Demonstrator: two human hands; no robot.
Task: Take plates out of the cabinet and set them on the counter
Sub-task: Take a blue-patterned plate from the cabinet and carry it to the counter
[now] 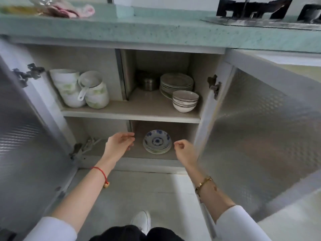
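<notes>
— Two stacks of plates are in this cabinet [163, 60]. Which are we after first?

— The low one. Our left hand [119, 142] and right hand [183, 150] flank the small stack topped by the blue-patterned plate [157, 140] on the bottom shelf. Both are near it and touch nothing.

— So we hold nothing yet?

— Nothing. Both hands are empty, with the fingers loosely curled and clear of the china. We judge this to be the reach, just short of the grasp.

— And the other plates?

— The taller plate stack [176, 82] sits at the right of the upper shelf, behind a pile of banded bowls [185, 100] and beside a steel canister [149, 83]. We see no plate on the green counter [156, 30] above.

— What does the next move ask of us?

— Fingers under the lowest rim on both sides, we think, so the pile lifts level. The top dish looks deeper and might slide if we tilt it. Then we would bring it out under the middle shelf [132, 117] and up to the counter, minding the overhang and the open right door [260, 127].
</notes>
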